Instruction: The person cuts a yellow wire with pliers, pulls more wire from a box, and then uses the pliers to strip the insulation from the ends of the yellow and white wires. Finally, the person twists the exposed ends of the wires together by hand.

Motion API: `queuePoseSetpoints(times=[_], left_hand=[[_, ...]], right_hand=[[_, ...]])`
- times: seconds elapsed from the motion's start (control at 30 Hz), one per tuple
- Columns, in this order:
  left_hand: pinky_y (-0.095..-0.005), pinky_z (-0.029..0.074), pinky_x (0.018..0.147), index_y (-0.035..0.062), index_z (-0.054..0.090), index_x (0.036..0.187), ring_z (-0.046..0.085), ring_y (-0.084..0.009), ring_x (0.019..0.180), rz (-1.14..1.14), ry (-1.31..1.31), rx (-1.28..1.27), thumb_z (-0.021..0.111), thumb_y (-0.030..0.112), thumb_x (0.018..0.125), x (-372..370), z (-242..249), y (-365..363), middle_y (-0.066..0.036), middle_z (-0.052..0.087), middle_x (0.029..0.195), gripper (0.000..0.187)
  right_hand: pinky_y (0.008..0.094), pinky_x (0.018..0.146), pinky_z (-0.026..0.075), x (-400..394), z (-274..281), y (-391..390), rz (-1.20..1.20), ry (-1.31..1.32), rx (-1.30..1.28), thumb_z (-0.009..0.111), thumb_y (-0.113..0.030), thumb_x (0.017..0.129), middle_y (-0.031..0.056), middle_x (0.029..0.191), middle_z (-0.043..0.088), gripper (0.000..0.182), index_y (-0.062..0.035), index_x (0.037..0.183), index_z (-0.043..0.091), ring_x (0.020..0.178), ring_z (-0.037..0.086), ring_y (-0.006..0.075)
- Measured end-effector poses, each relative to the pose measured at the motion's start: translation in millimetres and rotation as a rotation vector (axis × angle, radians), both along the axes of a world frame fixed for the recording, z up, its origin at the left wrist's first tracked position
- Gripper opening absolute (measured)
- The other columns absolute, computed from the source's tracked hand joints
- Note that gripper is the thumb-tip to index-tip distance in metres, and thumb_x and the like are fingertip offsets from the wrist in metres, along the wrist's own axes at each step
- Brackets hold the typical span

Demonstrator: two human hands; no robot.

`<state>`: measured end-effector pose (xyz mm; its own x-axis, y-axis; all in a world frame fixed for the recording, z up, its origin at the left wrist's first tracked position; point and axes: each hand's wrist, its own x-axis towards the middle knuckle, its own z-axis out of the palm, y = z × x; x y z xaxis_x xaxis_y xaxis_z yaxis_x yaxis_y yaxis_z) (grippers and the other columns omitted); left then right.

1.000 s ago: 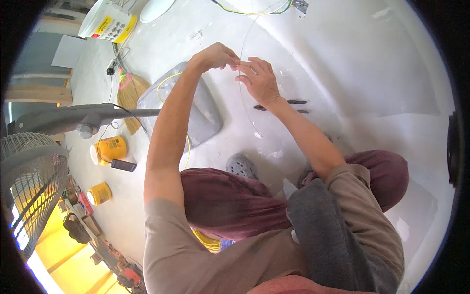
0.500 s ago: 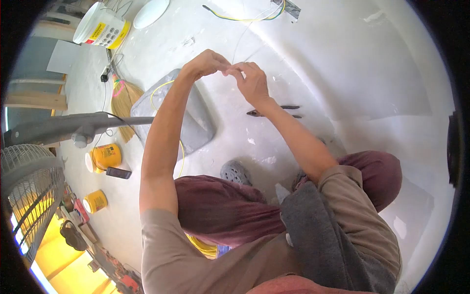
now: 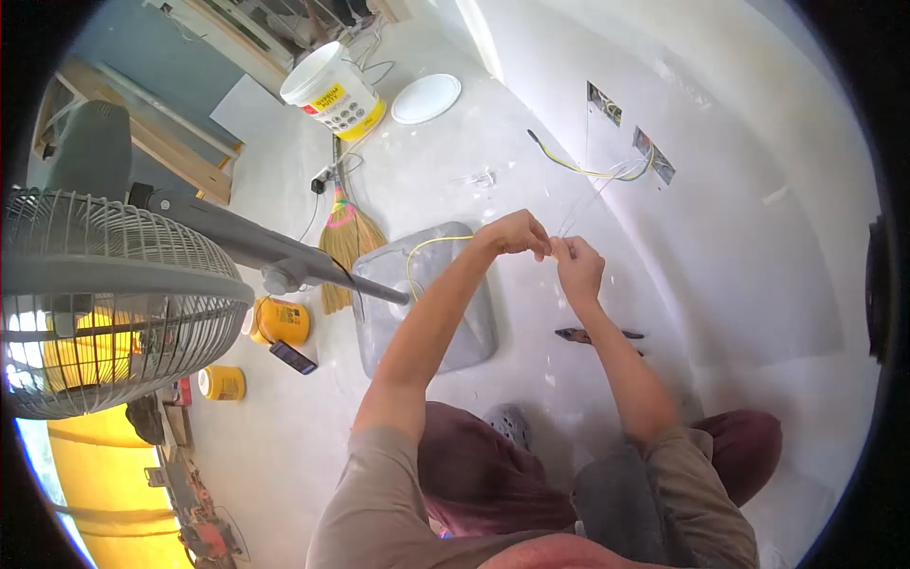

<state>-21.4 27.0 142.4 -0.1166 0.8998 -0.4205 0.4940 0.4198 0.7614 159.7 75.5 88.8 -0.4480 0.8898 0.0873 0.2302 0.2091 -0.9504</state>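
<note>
Fingertips nearly touching, my left hand [image 3: 517, 232] and my right hand [image 3: 579, 268] are both pinched closed on a thin, clear line [image 3: 590, 201]. The line runs up to an open wall box [image 3: 654, 156], and its end between my fingers is too small to make out. From the same box hangs a bundle of green, yellow and dark electrical wires [image 3: 588, 173]. Pliers [image 3: 592, 336] lie on the floor under my right forearm. A yellow wire [image 3: 417, 248] curves over the grey fan base beside my left forearm.
A pedestal fan [image 3: 123, 294] stands at left on its grey base [image 3: 455, 327]. Beyond are a straw broom [image 3: 349, 232], a putty bucket [image 3: 336, 95] and its white lid [image 3: 427, 99]. Yellow tubs [image 3: 284, 322] and a phone [image 3: 293, 357] sit nearby. Another wall box [image 3: 604, 103] is open.
My view has tilted up and swung left, so the scene sits lower and farther right, with both wall boxes and more of the fan showing. My hands stay together on the line.
</note>
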Motion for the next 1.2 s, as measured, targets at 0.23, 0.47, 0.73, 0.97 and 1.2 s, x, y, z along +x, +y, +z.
queuePoseSetpoints(times=[0.23,0.47,0.73,0.97,1.2], left_hand=[[-0.0302,0.054,0.082,-0.0013,0.079,0.096,0.07,-0.0127,0.083,-0.063,-0.048,0.069,0.078,0.014,0.082,-21.9,-31.3,4.0,-0.006,0.077,0.083,0.021],[-0.0352,0.049,0.095,0.0053,0.08,0.105,0.069,-0.0156,0.095,-0.047,0.048,-0.053,0.077,0.026,0.086,9.4,5.5,-3.2,-0.006,0.077,0.091,0.028],[-0.0372,0.046,0.096,0.0074,0.082,0.091,0.067,-0.0192,0.097,-0.061,0.121,-0.059,0.078,0.035,0.085,4.7,-1.2,-3.9,-0.007,0.076,0.089,0.028],[-0.0346,0.048,0.091,0.0065,0.08,0.087,0.067,-0.0183,0.09,-0.11,0.203,-0.106,0.075,0.035,0.083,6.3,2.3,-1.9,-0.005,0.075,0.082,0.03],[-0.0331,0.049,0.084,0.0056,0.078,0.084,0.066,-0.0176,0.085,-0.147,0.245,-0.085,0.07,0.028,0.085,-1.0,-4.0,-4.7,-0.006,0.073,0.081,0.023]], right_hand=[[0.0377,0.074,0.056,-5.3,-10.7,9.5,0.044,0.017,0.009,0.072,-0.039,0.088,0.0155,0.082,0.076,0.038,-0.0014,0.09,0.077,0.076,0.073,0.0273],[0.0363,0.078,0.056,2.5,6.4,11.3,0.058,-0.115,-0.194,0.073,-0.045,0.084,0.0139,0.086,0.077,0.044,-0.0028,0.094,0.08,0.081,0.074,0.0263],[0.0306,0.072,0.054,6.4,-0.9,6.8,0.126,-0.109,-0.276,0.076,-0.046,0.087,0.0076,0.085,0.077,0.043,-0.0036,0.095,0.079,0.076,0.07,0.0165],[0.0322,0.067,0.052,5.0,-9.9,-16.3,-0.007,0.025,-0.228,0.074,-0.04,0.09,0.0092,0.078,0.076,0.039,-0.0005,0.092,0.077,0.068,0.067,0.0173],[0.0313,0.066,0.051,1.5,-4.2,-23.1,0.05,0.034,-0.234,0.069,-0.03,0.095,0.0032,0.079,0.076,0.028,-0.0029,0.09,0.076,0.066,0.065,0.0156]])
